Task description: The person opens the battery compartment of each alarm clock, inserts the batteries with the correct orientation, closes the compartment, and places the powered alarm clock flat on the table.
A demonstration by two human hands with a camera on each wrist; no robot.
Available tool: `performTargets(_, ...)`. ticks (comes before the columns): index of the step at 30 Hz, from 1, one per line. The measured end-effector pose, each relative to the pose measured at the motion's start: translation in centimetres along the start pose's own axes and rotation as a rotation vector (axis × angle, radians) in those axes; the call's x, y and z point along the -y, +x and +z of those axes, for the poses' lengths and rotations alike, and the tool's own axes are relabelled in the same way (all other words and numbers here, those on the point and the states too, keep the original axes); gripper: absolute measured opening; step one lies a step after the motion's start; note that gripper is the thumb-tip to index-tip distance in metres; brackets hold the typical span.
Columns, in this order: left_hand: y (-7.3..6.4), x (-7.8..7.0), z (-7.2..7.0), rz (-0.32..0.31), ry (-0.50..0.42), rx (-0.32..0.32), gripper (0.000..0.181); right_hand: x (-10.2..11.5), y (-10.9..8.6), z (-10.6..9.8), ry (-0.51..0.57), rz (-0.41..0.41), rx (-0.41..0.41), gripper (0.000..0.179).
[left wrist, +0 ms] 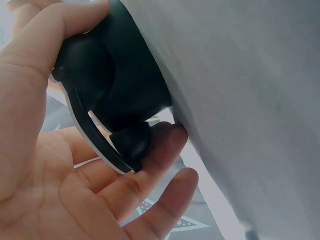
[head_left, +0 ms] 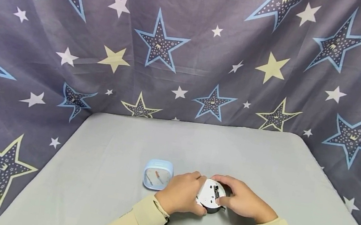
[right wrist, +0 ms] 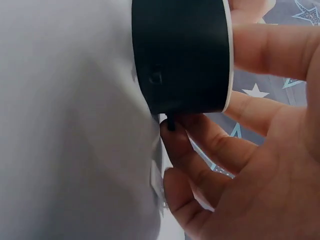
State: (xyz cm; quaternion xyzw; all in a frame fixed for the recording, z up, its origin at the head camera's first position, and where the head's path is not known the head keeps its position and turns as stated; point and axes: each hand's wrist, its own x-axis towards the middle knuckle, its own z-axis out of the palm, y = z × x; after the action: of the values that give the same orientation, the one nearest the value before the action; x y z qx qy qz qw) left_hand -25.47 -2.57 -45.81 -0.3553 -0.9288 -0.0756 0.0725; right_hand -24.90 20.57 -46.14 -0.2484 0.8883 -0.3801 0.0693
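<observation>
A black twin-bell alarm clock [head_left: 206, 200] lies face down on the table, its white back turned up. An oblong dark recess [head_left: 216, 191], like a battery slot, shows in that back among small dark knobs. My left hand [head_left: 183, 192] grips the clock's left side, thumb low and fingers at the far side. In the left wrist view the black bells [left wrist: 132, 140] and a curved handle [left wrist: 95, 132] sit within that hand. My right hand [head_left: 246, 199] holds the other side, its thumb on the back by the recess. A small black foot [right wrist: 171, 122] touches a right fingertip.
A light-blue rounded square object [head_left: 159, 164] stands left of my left hand; its pale face bears an orange and a grey shape, too small to identify. Grey cloth covers the table [head_left: 120, 142]. A star-patterned curtain [head_left: 185, 75] hangs behind and along both sides.
</observation>
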Motion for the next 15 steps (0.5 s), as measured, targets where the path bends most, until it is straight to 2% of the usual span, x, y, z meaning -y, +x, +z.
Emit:
performTargets(4, 0.0, 0.0, -0.1, 0.000, -0.003, 0.008, 0.076, -0.2, 0.0, 0.0, -0.083, -0.036, -0.063, 0.053)
performTargets(7, 0.1, 0.0, -0.1, -0.004, -0.002, 0.013, 0.079, -0.6, 0.2, 0.0, -0.129, -0.037, -0.165, 0.040)
performTargets(12, 0.1, -0.1, -0.2, -0.016, 0.002, 0.018, 0.081, -1.4, 0.4, -0.3, -0.213, 0.048, -0.361, 0.018)
performTargets(15, 0.0, -0.1, -0.1, -0.018, 0.006, 0.019, 0.083, -1.8, 0.3, -0.6, -0.260, 0.112, -0.415, 0.009)
